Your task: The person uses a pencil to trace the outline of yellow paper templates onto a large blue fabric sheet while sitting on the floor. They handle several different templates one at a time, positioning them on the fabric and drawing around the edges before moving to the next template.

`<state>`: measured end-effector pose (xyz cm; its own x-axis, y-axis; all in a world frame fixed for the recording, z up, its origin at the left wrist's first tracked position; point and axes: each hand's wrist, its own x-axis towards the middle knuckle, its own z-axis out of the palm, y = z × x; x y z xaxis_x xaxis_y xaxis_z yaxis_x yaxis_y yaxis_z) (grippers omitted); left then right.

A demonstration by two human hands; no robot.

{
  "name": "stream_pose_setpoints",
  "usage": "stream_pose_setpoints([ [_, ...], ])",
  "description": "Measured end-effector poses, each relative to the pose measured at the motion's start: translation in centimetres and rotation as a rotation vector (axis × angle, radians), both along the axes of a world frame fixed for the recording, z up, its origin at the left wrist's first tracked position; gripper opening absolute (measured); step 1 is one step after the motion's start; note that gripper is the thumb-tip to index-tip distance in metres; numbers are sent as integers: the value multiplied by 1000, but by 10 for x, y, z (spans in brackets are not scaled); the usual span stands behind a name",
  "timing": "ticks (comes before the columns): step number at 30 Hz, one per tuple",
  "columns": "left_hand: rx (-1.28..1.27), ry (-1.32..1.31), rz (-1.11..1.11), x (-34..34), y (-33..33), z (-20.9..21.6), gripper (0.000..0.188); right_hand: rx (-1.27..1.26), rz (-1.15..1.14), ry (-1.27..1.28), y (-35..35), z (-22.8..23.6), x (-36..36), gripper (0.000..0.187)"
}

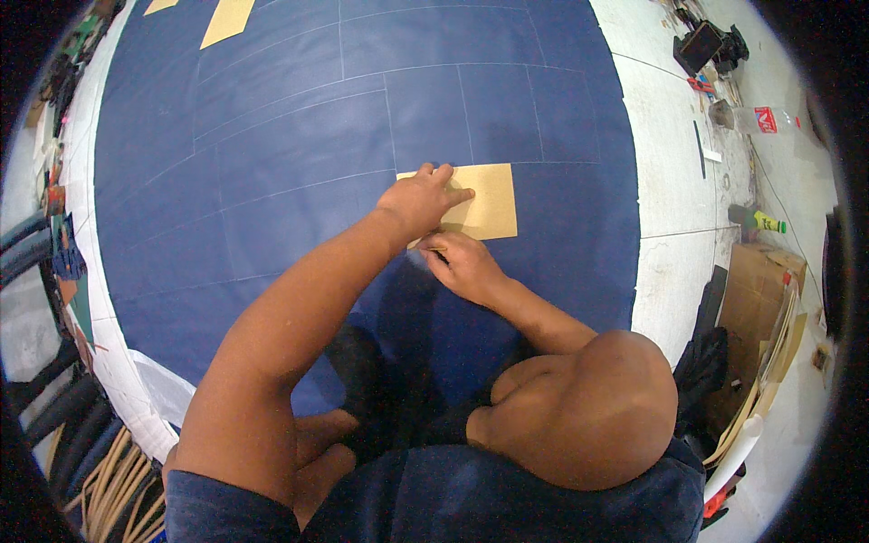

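Observation:
A large sheet of dark blue material (pixel 299 217) lies spread out, ruled with thin pale straight lines. On it, near the middle, rests a flat yellow rectangular card (pixel 493 201). My left hand (pixel 424 201) presses on the card's left part, fingers spread. Just below the card's lower left edge, my right hand (pixel 463 264) is closed in a pinch, with the fingertips close to that edge. Something small and thin seems to be between those fingers, too hidden to name.
Another yellow piece (pixel 226 23) lies on the sheet's far left. Beyond the right edge are a plastic bottle (pixel 765 120), a green-labelled bottle (pixel 759 220), a cardboard box (pixel 756 285) and a dark device (pixel 699 47). Dark rolls (pixel 77 416) and thin tan rods (pixel 113 480) lie lower left.

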<state>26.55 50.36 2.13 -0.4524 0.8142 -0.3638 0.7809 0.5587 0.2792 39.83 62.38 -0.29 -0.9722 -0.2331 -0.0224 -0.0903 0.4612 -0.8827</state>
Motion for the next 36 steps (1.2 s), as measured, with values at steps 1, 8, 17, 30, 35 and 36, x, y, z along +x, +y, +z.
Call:
stream_pose_setpoints([
  [1,4,-5,6,0,1,0,67,25,6,-4,1,-1,0,18],
  [8,-31,-92,37,3,0,16,76,246,-68,-132,43,24,7,20],
  [17,-35,-71,192,28,11,33,61,359,-340,-125,114,22,36,20],
  [30,-39,236,497,77,46,-4,65,145,-472,-224,116,28,35,23],
  [35,-75,62,536,67,64,11,79,159,-500,-32,132,27,-1,25],
  [36,-90,56,527,65,65,15,81,189,-478,13,133,19,-12,25],
])
